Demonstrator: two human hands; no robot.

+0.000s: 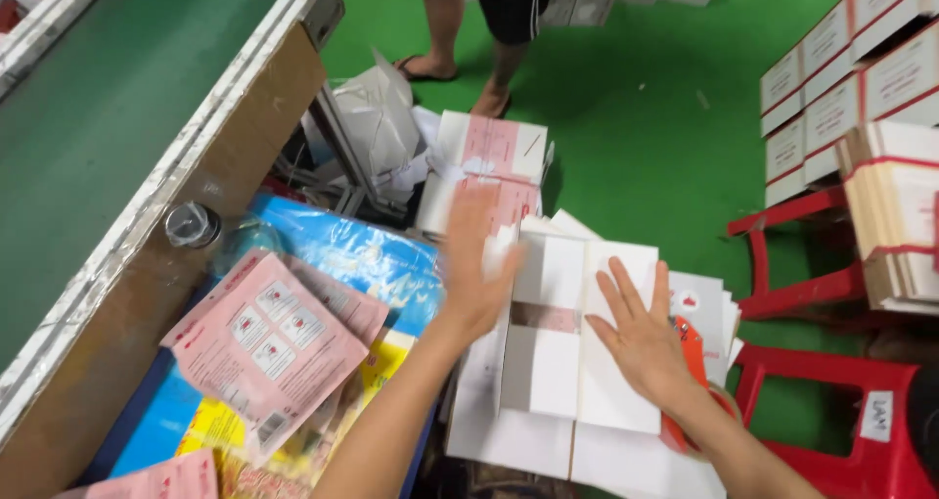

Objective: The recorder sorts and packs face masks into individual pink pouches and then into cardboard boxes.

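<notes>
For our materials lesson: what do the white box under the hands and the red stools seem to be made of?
White box: apparently matt cardboard; it shows flat folded flaps and a brown raw edge. Red stools: likely moulded plastic, judging by the smooth, slightly glossy one-piece look. Right hand rests flat on the box.

1. A bright green floor (636,137) fills the room.
2. A long table (108,157) with a green top (taped pale edges) runs along the left.
3. Red plastic stools (812,284) stand right, bearing stacked cartons (861,88).
</notes>
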